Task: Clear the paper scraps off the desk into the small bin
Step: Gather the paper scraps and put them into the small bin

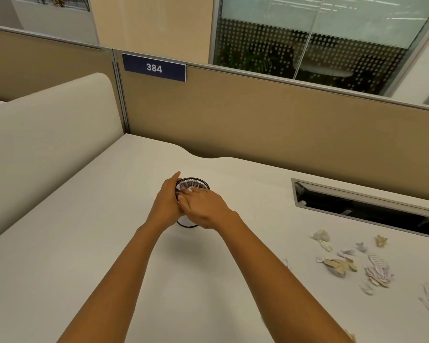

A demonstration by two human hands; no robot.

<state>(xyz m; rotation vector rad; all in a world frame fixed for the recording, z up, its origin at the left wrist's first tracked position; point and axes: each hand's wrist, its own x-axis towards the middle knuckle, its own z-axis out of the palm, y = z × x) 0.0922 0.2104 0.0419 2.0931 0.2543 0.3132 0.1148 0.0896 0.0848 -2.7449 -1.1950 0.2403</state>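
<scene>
1. Near the middle of the worktop (84,243) stands the small bin (199,181), a dark mesh cup, with both hands at it.
2. The left hand (167,200) has its grip wrapped round the bin's left side, apparently steadying it.
3. The right hand (206,209) lies over the near part of the bin's mouth. Its fingers are fairly straight and its grip is apart. The tips touch white paper (190,188) sitting just inside the rim (nothing looks pinched, as far as I can make out).
4. I judge the step in hand to be a deposit: a load is being let go or pressed down into the bin.
5. Many paper scraps (352,264) lie scattered toward the worktop's right edge. They are well apart from the bin, on the near side of the cable slot (357,206). The task looks only partway done.
6. The next move calls for the right hand to lift clear and cross to that scatter. The pieces look thin and flat, so raking them into a heap before lifting should serve better than picking singly. Bringing the bin closer would shorten each trip.
</scene>
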